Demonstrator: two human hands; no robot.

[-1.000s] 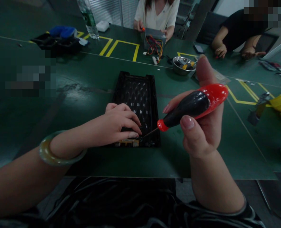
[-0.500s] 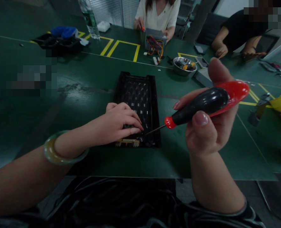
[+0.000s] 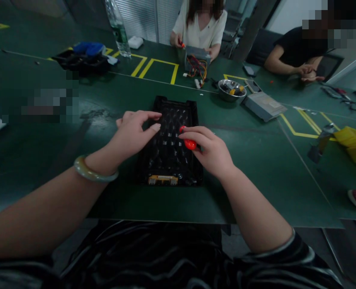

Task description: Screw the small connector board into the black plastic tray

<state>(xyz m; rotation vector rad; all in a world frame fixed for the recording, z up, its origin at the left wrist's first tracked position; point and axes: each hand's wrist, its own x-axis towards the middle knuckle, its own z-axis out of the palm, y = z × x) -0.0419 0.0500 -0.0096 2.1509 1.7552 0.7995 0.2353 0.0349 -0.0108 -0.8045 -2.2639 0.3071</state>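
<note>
A black plastic panel [image 3: 168,154] with a honeycomb-like pattern lies on the green table before me. Along its near end sits a small orange-brown circuit board [image 3: 163,179] with connectors, and a screw shows beside it. My left hand [image 3: 137,130], fingers apart and holding nothing, hovers over the panel's left side. In my right hand [image 3: 209,150] is a screwdriver [image 3: 190,143]; only parts of its red handle show between the fingers, over the panel's right side. Its shaft and tip are hidden.
Behind the panel stands a metal bowl [image 3: 232,91] of tools, near a grey metal box [image 3: 263,106]. A water bottle [image 3: 120,36] and black tray [image 3: 81,60] are at back left. Across the table, one person handles a power supply [image 3: 197,60]; another person [image 3: 298,56] sits to the right.
My right hand has swung left and away from me with the screwdriver, whose tip was at the panel's near end. My left hand has moved off the circuit board, back and left.
</note>
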